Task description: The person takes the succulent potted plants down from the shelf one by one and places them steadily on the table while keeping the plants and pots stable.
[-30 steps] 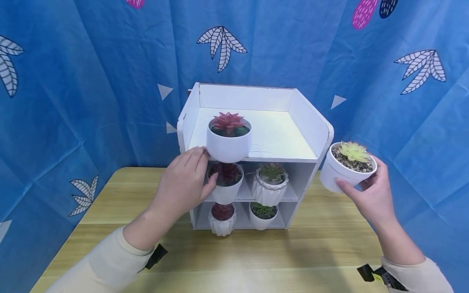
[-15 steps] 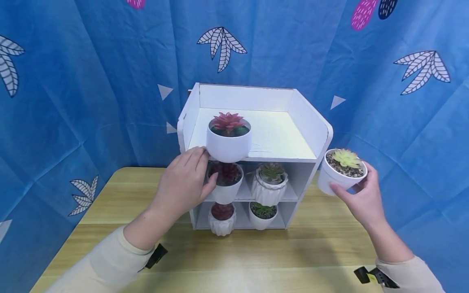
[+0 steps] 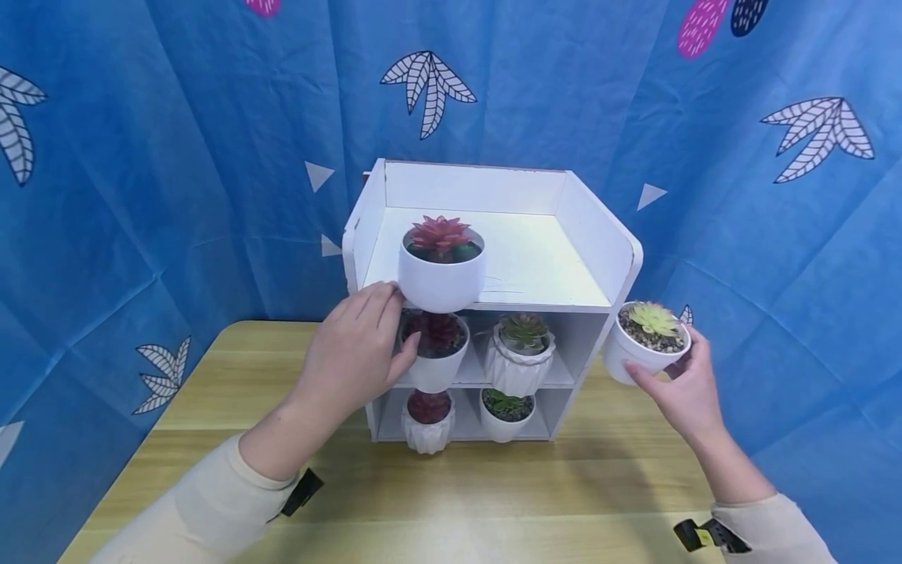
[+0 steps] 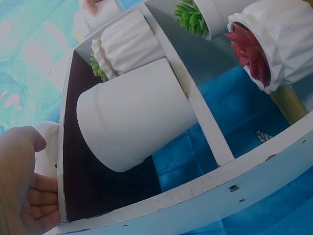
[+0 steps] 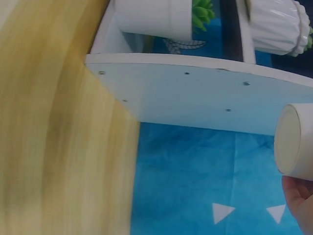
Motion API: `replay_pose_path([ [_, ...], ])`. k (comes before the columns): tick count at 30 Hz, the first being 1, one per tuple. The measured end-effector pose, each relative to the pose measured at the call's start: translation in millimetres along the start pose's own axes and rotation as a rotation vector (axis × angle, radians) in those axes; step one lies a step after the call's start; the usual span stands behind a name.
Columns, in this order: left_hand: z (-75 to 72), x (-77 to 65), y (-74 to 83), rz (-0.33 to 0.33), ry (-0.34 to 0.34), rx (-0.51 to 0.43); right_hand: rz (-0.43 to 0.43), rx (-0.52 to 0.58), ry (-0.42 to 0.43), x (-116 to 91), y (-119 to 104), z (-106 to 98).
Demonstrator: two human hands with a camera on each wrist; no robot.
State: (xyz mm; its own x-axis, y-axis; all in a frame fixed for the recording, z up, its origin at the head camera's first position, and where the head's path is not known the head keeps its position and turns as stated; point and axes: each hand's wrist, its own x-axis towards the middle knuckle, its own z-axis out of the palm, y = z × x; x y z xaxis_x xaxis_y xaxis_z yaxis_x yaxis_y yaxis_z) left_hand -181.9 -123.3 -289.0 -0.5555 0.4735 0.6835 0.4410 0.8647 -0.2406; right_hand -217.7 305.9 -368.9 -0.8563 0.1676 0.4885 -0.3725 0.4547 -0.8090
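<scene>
Since the potted green succulent (image 3: 643,355) looked light and slippery, its stiff side suited your right hand (image 3: 682,398), curled round it, while your left hand (image 3: 355,341) lay relaxed, visibly gripping nothing.

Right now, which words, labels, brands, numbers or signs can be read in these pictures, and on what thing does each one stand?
None: no word, label, brand, number or sign can be read.
Yellow patch on the dark strap at the right sleeve: too small to tell whether it bears text.
Held white pot: no lettering shows.
Blue curtain: only printed leaves and other shapes.
</scene>
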Motion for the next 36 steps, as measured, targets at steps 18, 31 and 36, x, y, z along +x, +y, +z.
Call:
replay_pose_path([
  [18, 0.7, -0.4, -0.4, -0.001, 0.012, -0.007, 0.110, -0.038, -0.084, -14.1, 36.4, 17.6],
  [31, -0.3, -0.2, -0.7, 0.004, 0.017, -0.008, 0.169, -0.020, -0.133, -21.6, 56.5, 27.2],
  [36, -1.3, -0.3, -0.3, -0.005, -0.001, -0.008, 0.166, -0.019, -0.154, -25.1, 60.3, 30.8],
])
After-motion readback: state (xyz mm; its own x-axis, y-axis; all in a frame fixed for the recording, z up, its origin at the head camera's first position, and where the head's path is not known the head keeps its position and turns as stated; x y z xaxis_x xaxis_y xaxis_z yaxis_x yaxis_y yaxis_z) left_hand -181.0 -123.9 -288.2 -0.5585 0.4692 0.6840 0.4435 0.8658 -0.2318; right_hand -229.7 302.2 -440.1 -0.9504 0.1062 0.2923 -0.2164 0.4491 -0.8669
